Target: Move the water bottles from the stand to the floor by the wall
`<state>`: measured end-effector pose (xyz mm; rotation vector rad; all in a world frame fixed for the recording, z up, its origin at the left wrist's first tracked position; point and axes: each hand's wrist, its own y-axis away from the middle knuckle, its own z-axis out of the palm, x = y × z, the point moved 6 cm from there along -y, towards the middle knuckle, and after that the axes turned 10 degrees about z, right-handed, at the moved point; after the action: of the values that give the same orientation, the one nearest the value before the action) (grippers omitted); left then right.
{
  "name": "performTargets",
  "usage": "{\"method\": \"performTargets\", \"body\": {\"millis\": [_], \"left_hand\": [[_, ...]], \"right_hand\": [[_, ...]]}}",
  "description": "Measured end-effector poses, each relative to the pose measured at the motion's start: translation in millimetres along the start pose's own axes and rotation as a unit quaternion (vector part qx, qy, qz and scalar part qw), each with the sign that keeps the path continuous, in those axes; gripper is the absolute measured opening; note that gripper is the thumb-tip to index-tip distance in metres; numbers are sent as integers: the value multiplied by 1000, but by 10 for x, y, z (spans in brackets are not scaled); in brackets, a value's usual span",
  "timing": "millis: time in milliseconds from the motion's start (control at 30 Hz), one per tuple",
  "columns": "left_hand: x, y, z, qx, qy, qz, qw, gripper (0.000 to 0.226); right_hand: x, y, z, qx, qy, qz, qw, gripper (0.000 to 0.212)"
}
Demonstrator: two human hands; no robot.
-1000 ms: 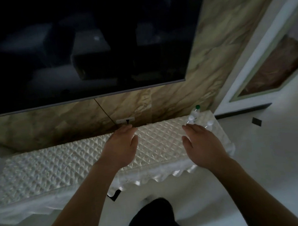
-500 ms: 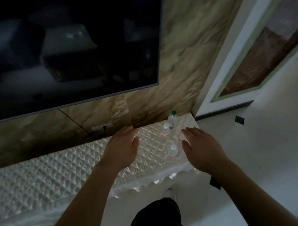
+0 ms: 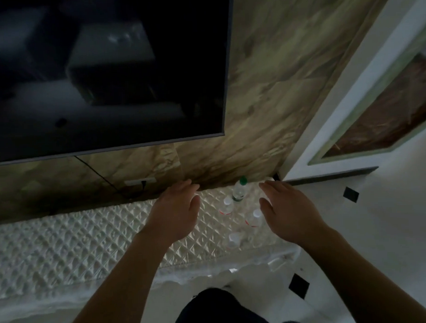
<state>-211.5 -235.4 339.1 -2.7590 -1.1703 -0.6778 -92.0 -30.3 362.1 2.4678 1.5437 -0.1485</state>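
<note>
A dim room: a marbled brown wall carries one dark television. Below it a low stand under a quilted cream cover runs along a pale floor set with small black tiles.

Four water bottles stand at the right end of the stand. All are upright, their long axes vertical and their caps pointing up.
- The green-capped bottle stands at the back, close to the wall.
- The first white-capped bottle is just in front of it, to the left.
- The second white-capped bottle is further right.
- The third white-capped bottle is nearest the front edge.

The left hand hangs palm down over the stand, left of the bottles, with its fingers straight and loose and nothing in them. The right hand is likewise spread and holds nothing. Its thumb is just beside the second white-capped bottle, and it is not clear whether they touch. The bottles lie between the two hands.

One socket sits on the wall left of the left hand, with a dark cable running up from it.
</note>
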Motion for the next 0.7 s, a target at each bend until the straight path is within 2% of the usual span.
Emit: {"method": "performTargets", "body": {"millis": [367,700], "left_hand": [[532,-11,158,30,12,-93,995,44],[1184,-14,530,80,18,-206,975,41]], "right_hand": [[550,-453,-108,-38,-13,-82,996,29],[992,-758,-154,-110,-41,-189,975,41]]}}
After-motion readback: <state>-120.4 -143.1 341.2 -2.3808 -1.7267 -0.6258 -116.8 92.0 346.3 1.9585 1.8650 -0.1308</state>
